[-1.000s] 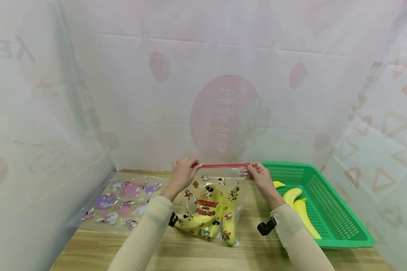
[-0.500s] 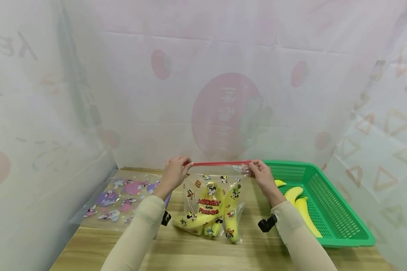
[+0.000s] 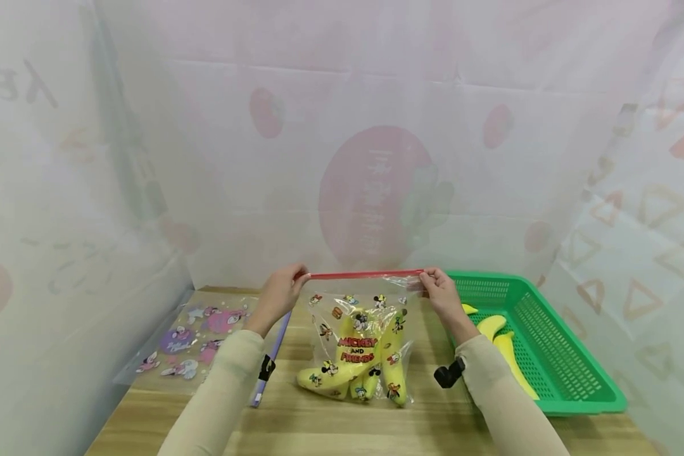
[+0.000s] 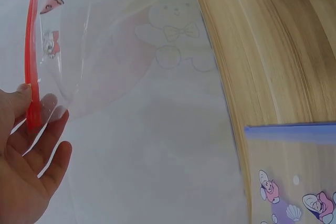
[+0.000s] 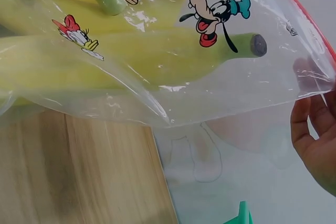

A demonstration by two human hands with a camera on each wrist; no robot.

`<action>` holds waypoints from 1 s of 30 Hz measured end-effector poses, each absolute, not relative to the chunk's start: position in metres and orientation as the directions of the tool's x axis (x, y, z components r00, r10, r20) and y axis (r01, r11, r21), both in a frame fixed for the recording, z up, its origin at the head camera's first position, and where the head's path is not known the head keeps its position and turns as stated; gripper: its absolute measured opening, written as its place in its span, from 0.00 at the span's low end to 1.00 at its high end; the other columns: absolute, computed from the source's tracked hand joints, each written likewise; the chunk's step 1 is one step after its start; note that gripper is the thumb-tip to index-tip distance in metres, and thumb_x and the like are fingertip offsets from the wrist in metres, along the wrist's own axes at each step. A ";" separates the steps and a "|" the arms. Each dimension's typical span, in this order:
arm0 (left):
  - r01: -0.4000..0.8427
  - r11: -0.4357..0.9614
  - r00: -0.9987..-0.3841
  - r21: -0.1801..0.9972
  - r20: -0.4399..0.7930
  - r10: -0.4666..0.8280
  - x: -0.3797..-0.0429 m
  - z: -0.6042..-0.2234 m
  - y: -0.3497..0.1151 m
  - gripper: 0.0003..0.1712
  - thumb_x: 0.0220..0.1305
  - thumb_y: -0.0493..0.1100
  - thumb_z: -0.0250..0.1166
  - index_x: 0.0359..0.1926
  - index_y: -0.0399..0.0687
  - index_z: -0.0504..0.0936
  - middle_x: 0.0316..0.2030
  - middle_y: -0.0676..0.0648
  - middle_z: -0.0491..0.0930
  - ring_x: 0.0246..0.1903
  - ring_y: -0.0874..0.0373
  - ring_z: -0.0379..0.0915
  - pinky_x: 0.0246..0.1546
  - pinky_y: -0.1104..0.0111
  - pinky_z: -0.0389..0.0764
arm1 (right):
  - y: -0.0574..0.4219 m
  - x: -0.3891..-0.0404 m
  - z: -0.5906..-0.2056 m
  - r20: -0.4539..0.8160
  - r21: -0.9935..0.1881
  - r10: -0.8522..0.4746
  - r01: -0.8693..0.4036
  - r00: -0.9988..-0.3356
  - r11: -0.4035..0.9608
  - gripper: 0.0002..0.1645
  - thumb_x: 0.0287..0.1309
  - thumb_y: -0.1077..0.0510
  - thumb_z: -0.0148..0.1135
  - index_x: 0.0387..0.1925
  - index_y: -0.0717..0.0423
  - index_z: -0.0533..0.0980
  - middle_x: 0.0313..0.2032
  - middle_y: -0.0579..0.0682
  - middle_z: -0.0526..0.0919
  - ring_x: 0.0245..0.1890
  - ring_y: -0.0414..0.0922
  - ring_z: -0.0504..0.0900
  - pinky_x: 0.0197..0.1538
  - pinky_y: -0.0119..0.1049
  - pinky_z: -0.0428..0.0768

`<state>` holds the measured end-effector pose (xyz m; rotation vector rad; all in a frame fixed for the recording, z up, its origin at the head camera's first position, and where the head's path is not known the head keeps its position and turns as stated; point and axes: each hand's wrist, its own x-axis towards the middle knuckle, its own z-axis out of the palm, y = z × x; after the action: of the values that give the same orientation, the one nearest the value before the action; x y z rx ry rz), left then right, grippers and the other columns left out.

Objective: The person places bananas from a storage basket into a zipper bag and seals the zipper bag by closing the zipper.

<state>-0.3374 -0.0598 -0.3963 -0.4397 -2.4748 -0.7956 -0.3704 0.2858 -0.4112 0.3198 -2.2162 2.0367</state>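
A clear zip bag [image 3: 325, 329] printed with cartoon figures stands on the table, its red zip strip [image 3: 365, 275] stretched level along the top. Several yellow bananas [image 3: 389, 351] lie inside it. My left hand [image 3: 279, 297] pinches the left end of the strip between thumb and fingers; in the left wrist view a red slider [image 4: 33, 115] sits at that end, by the fingertips. My right hand [image 3: 441, 296] pinches the bag's upper right corner. Part of the right hand [image 5: 317, 129] is cut off by the edge of the right wrist view.
Right of the bag stands a green basket [image 3: 584, 342] with several bananas [image 3: 513, 364] in it. A flat clear bag [image 3: 165, 367] with pink and purple prints and a purple strip [image 3: 276, 342] lies at the left. Printed cloth walls [image 3: 234, 158] enclose the table's back and sides.
My left hand has slid left along the red strip to its end, so more of the strip shows. The right hand keeps its pinch at the right corner. The bag has shifted slightly right.
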 end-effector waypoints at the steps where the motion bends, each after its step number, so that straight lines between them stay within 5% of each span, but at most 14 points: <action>1: 0.433 0.777 -0.829 0.457 0.539 0.145 -0.338 -0.396 -0.061 0.05 0.66 0.41 0.60 0.37 0.44 0.79 0.29 0.47 0.80 0.25 0.57 0.72 0.30 0.62 0.75 | 0.287 -0.371 -0.411 0.225 -0.970 -0.076 -0.230 -0.971 0.078 0.14 0.71 0.56 0.47 0.45 0.66 0.68 0.34 0.52 0.84 0.33 0.38 0.81 0.45 0.42 0.78; 8: 0.419 0.775 -0.846 0.473 0.513 0.144 -0.342 -0.392 -0.063 0.07 0.69 0.42 0.57 0.38 0.42 0.78 0.25 0.49 0.76 0.22 0.58 0.68 0.26 0.64 0.72 | 0.292 -0.375 -0.407 0.222 -0.966 -0.056 -0.228 -0.973 0.126 0.16 0.71 0.53 0.47 0.46 0.64 0.69 0.35 0.51 0.85 0.36 0.39 0.81 0.41 0.34 0.78; 21: 0.378 0.732 -0.849 0.567 0.528 0.030 -0.359 -0.378 -0.050 0.09 0.70 0.43 0.56 0.38 0.41 0.78 0.29 0.46 0.79 0.26 0.56 0.72 0.26 0.64 0.74 | 0.288 -0.395 -0.392 0.225 -0.963 -0.039 -0.229 -0.974 0.142 0.18 0.72 0.52 0.43 0.49 0.63 0.66 0.46 0.62 0.80 0.41 0.43 0.80 0.49 0.41 0.77; 30: 0.393 0.699 -0.824 0.597 0.566 -0.020 -0.366 -0.372 -0.041 0.09 0.70 0.42 0.56 0.40 0.40 0.79 0.32 0.42 0.81 0.25 0.54 0.72 0.26 0.64 0.73 | 0.288 -0.400 -0.383 0.259 -0.958 0.007 -0.257 -0.966 0.127 0.19 0.72 0.48 0.42 0.50 0.60 0.66 0.48 0.60 0.79 0.45 0.46 0.78 0.55 0.47 0.74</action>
<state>-0.3662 -0.0413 -0.3720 -0.2855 -2.3612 -1.0012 -0.4001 0.2877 -0.3834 0.2475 -2.1985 1.9363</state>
